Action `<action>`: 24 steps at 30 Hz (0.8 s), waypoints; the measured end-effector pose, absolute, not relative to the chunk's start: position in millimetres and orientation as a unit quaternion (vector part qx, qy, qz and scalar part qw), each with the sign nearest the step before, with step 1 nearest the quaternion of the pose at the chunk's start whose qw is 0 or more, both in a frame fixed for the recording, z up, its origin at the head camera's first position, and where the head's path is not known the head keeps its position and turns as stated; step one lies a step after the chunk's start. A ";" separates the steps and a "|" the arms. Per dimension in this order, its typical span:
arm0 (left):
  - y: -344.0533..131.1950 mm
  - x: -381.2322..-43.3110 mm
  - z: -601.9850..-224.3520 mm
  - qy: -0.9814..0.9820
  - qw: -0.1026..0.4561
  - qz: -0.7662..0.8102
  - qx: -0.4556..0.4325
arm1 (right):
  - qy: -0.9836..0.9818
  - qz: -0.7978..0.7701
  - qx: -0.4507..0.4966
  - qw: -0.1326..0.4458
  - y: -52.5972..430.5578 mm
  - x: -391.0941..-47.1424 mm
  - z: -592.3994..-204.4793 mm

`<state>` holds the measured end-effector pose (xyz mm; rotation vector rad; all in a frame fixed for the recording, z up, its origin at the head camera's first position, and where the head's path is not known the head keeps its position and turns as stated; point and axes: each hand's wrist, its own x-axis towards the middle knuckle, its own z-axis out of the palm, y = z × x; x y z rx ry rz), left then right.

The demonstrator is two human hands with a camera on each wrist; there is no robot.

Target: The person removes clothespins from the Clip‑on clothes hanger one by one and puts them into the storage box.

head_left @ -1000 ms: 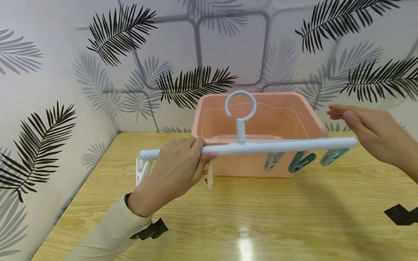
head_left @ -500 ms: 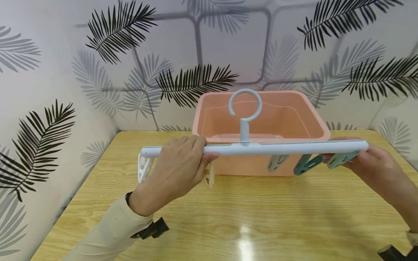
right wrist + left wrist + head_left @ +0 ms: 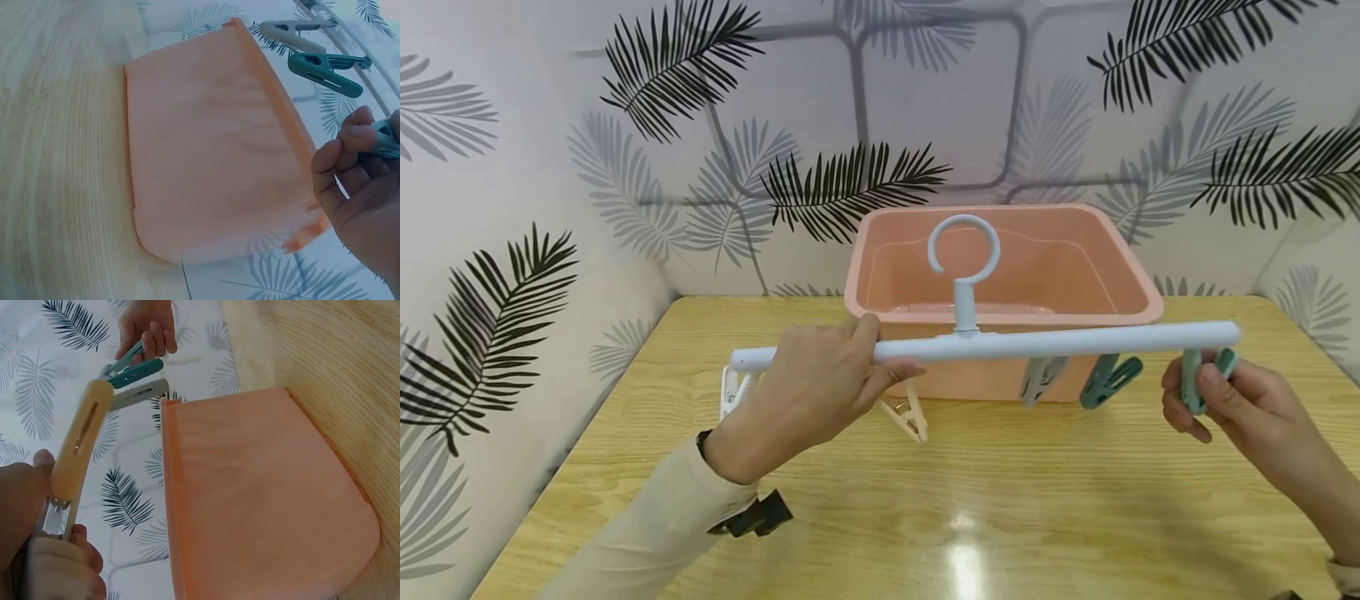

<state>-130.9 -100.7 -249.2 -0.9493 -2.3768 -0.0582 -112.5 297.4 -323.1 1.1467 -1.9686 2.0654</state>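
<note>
My left hand (image 3: 808, 383) grips the bar of a pale blue clip hanger (image 3: 1045, 343) left of its round hook, holding it above the table. Between thumb and fingers, my right hand (image 3: 1251, 404) pinches the light green clip (image 3: 1192, 382) at the bar's right end. A dark teal clip (image 3: 1105, 382) and a grey clip (image 3: 1041, 379) hang further in along the bar. Beside my left thumb dangles a cream-yellow clip (image 3: 910, 412), seen large in the left wrist view. A white clip (image 3: 728, 392) at the left end is partly hidden by my left hand.
Behind the hanger a pink plastic basin (image 3: 868, 275) stands on the wood-grain table (image 3: 1000, 492). Leaf-patterned covering (image 3: 625, 183) rises at the back and along the left side of the table.
My right hand came in from the right, reached the bar's end, then moved down to pinch the light green clip. The hanger shifted slightly right; the yellow clip has swung round.
</note>
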 end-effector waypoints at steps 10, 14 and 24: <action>-98.7 -134.6 -252.8 -0.884 0.277 0.017 -0.376 | -0.632 0.682 0.366 0.036 299.5 -107.0 -334.5; -98.0 -135.9 -254.4 -0.870 0.303 -0.008 -0.389 | -0.630 0.684 0.365 0.037 299.1 -104.2 -335.9; -88.2 -132.8 -260.0 -0.847 0.399 0.033 -0.349 | -0.638 0.675 0.367 0.045 295.6 -100.3 -333.5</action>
